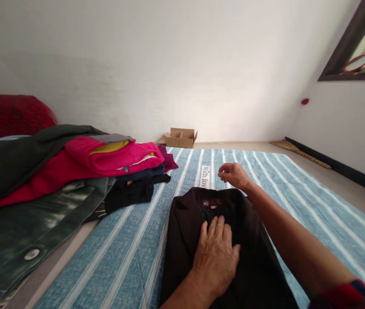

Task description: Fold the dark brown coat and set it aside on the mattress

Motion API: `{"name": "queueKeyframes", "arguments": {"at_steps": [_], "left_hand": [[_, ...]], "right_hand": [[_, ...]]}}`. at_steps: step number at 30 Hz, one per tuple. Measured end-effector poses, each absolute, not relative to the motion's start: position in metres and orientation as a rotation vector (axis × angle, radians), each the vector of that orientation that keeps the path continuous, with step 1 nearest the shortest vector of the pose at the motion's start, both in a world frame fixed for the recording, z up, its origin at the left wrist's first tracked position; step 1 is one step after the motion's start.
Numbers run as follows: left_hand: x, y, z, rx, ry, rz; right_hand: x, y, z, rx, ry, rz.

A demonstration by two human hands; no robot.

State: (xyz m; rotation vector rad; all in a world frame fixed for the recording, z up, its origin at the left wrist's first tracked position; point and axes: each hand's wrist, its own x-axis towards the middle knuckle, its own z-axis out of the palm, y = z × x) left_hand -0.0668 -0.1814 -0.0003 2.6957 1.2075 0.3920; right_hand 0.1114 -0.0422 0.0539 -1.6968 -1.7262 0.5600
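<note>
A dark brown jacket (pixel 182 240) lies on the striped bed in front of me, its collar at the far end. Inside the collar shows a dark red label (pixel 212 202). My left hand (pixel 216 253) rests flat on the jacket just below that label, fingers stretched out and slightly apart. Beyond the collar, over the bedsheet, is my right hand (pixel 234 175). Its fingers are curled in toward the thumb, and nothing shows between them. The right forearm passes over the jacket's right side.
The blue bedsheet (pixel 131 253) has white stripes and a "With love" print. On the left is a pile of clothes, with a pink garment (pixel 114 159) and a dark green garment (pixel 47 227). A cardboard box (pixel 180 138) stands by the wall. A window is at upper right.
</note>
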Motion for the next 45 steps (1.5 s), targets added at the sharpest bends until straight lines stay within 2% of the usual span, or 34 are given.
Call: {"name": "queueKeyframes", "arguments": {"at_steps": [4, 10, 20, 27, 34, 45], "left_hand": [[-0.066, -0.181, 0.003, 2.696, 1.221, 0.418], [-0.065, -0.180, 0.008, 2.685, 1.238, 0.398], [-0.057, -0.147, 0.034, 2.632, 1.114, 0.339], [-0.028, -0.104, 0.023, 2.825, 1.005, 0.075], [-0.017, -0.100, 0.004, 2.808, 1.066, 0.051], [-0.045, -0.152, 0.049, 2.816, 1.054, 0.300]], "right_hand": [[0.144, -0.087, 0.058, -1.692, -1.578, 0.539], [0.141, -0.165, 0.027, -1.830, -1.422, 0.342], [0.079, -0.225, -0.004, -1.627, -1.748, -0.114], [0.073, -0.232, -0.011, -1.587, -1.876, -0.180], [0.077, -0.236, -0.011, -1.502, -2.000, -0.108], [0.082, -0.263, 0.003, -1.529, -1.956, 0.086]]}}
